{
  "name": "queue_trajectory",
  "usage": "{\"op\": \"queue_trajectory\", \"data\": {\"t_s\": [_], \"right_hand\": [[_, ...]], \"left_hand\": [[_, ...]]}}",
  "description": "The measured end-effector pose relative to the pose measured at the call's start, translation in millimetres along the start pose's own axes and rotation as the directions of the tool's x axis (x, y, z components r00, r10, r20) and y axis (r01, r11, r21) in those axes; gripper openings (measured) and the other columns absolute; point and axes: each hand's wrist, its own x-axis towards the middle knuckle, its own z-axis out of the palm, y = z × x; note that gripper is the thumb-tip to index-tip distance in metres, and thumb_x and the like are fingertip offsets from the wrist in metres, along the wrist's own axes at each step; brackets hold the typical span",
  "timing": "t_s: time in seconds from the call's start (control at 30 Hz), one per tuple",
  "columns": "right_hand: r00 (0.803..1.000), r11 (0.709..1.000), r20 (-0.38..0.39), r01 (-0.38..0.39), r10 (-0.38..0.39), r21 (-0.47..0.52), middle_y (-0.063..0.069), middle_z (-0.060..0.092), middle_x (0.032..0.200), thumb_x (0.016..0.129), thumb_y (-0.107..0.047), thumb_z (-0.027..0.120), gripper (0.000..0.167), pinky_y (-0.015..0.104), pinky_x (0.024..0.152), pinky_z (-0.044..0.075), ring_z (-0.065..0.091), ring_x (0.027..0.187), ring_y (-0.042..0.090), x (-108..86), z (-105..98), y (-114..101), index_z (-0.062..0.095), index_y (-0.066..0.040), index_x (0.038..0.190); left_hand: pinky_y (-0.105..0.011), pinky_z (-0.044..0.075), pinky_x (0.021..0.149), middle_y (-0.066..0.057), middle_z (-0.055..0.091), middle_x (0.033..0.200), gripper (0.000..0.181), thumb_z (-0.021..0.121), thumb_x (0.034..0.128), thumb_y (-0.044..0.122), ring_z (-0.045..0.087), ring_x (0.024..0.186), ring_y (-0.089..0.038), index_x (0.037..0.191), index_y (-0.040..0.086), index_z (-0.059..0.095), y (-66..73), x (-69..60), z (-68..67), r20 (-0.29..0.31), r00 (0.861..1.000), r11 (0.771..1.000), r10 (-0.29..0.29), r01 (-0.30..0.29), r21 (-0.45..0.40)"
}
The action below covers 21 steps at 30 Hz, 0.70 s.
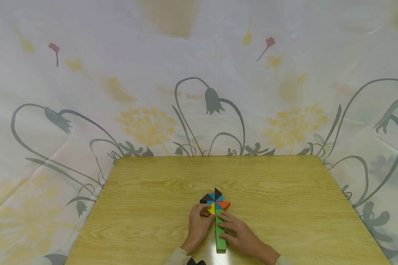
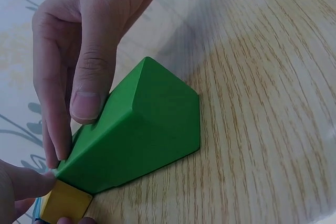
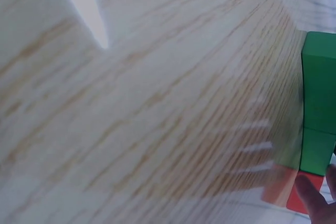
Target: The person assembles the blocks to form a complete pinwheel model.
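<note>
A pinwheel of painted blocks lies flat on the wooden table in the head view. Blue triangular blocks form its middle, with dark brown triangular blocks and an orange-red triangular block around them. Below it runs a long green stem; a seam in the right wrist view splits this green piece in two. My left hand pinches the yellow triangular block beside the stem's top. Fairly straight, the fingers of my right hand rest on the green stem.
The wooden table extends around the blocks on every side. Behind it hangs a pale cloth printed with flowers. A bright reflection shows on the tabletop in the right wrist view.
</note>
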Motion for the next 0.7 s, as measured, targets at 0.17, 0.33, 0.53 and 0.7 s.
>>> {"op": "queue_trajectory", "data": {"t_s": [0.17, 0.33, 0.53, 0.7], "right_hand": [[1.000, 1.000, 0.014, -0.017, 0.018, -0.014, 0.014, 0.051, 0.137, 0.089, -0.030, 0.065, 0.039, 0.050, 0.094, 0.044, 0.042, 0.127, 0.038, 2.0, -1.7, -2.4, 0.067, -0.004, 0.117], [0.999, 0.999, 0.032, -0.032, 0.033, -0.034, 0.013, 0.050, 0.137, 0.089, -0.032, 0.063, 0.040, 0.051, 0.093, 0.044, 0.042, 0.128, 0.038, 3.5, -2.8, -3.3, 0.066, -0.004, 0.118], [0.997, 0.997, 0.059, -0.047, 0.050, -0.055, 0.012, 0.049, 0.138, 0.090, -0.034, 0.062, 0.041, 0.052, 0.094, 0.044, 0.042, 0.128, 0.037, 5.4, -4.5, -4.5, 0.066, -0.004, 0.118], [0.998, 0.997, 0.053, -0.042, 0.046, -0.066, 0.012, 0.050, 0.138, 0.089, -0.031, 0.065, 0.039, 0.052, 0.094, 0.044, 0.042, 0.128, 0.037, 6.1, -3.9, -4.2, 0.067, -0.004, 0.117]], "left_hand": [[-0.027, 0.051, 0.071, -0.008, 0.056, 0.100, 0.025, 0.078, 0.0773, 0.007, 0.060, 0.081, -0.022, 0.100, 0.004, 0.067, -0.2, 1.7, -0.9, 0.007, 1.000, 1.000, 0.017, -0.017, 0.000], [-0.028, 0.051, 0.071, -0.008, 0.055, 0.100, 0.025, 0.078, 0.0772, 0.007, 0.061, 0.081, -0.022, 0.100, 0.005, 0.067, -0.3, 2.9, -1.6, 0.015, 1.000, 1.000, 0.019, -0.019, 0.000], [-0.025, 0.050, 0.070, -0.007, 0.055, 0.099, 0.025, 0.078, 0.0764, 0.006, 0.060, 0.081, -0.021, 0.099, 0.005, 0.068, -0.4, 4.5, -2.6, 0.023, 1.000, 1.000, 0.016, -0.016, 0.005], [-0.024, 0.050, 0.069, -0.007, 0.055, 0.099, 0.025, 0.078, 0.0757, 0.005, 0.060, 0.081, -0.020, 0.098, 0.005, 0.068, -0.8, 5.4, -2.9, 0.028, 0.999, 1.000, 0.015, -0.015, 0.009]]}}
